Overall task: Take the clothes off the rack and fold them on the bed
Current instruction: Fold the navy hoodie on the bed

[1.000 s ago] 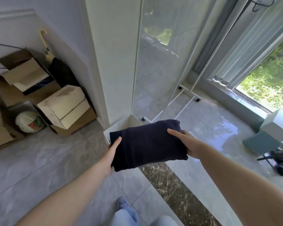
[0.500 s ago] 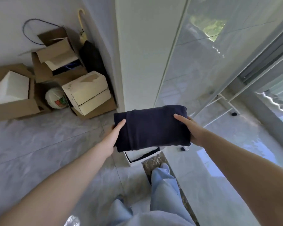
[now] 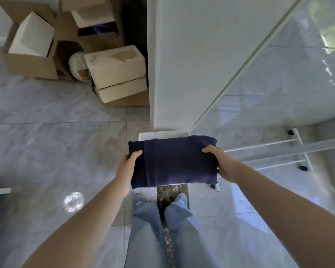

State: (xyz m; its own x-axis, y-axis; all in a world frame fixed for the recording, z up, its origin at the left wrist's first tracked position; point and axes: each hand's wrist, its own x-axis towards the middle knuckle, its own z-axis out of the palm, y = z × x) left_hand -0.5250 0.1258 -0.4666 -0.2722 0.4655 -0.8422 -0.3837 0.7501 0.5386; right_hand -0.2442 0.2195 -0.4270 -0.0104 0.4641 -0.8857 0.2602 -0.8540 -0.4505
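fabric like this folded navy garment (image 3: 172,161) is light, soft and floppy, so you do well to take it at both short ends. your left hand (image 3: 127,167) and right hand (image 3: 223,165) each grasp an end, thumbs on top, holding it above the white bin (image 3: 155,134) by your feet. keep it level or the folds will likely slump.
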